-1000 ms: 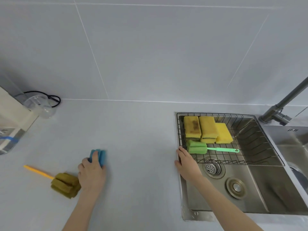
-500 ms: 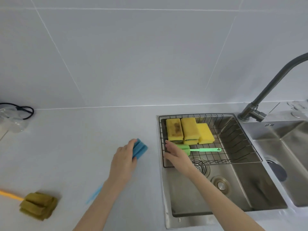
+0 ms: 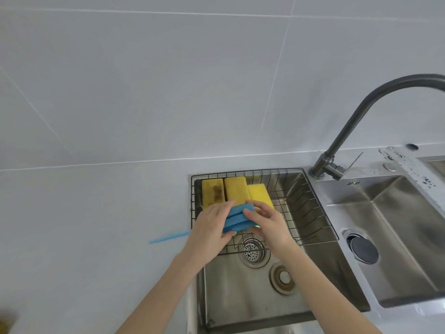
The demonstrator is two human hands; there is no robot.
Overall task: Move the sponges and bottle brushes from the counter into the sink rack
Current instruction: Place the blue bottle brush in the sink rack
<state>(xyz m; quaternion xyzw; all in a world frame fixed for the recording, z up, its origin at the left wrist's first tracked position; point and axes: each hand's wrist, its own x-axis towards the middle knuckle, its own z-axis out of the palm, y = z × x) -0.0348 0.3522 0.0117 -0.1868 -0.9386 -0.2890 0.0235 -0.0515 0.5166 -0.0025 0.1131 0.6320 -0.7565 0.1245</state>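
A wire sink rack [image 3: 310,203] hangs in the left sink basin. Three yellow sponges [image 3: 234,191] lie in its back left corner. My left hand [image 3: 209,227] grips the blue foam head of a bottle brush [image 3: 238,219] over the rack's left part; its thin blue handle [image 3: 168,238] sticks out left over the counter. My right hand [image 3: 267,221] rests its fingers on the same blue head from the right. A sliver of green brush shows under my right hand. An olive-headed brush [image 3: 6,321] is barely visible at the bottom left corner.
A dark curved tap [image 3: 356,121] stands behind the sinks on the right. The left basin's strainer [image 3: 252,253] lies below the rack. A second basin [image 3: 385,225] with a drain plug sits to the right. White counter [image 3: 96,225] spreads to the left.
My left hand carried the blue brush from the counter to above the rack. My right hand left the rack's edge and came onto the blue head. The view swung right.
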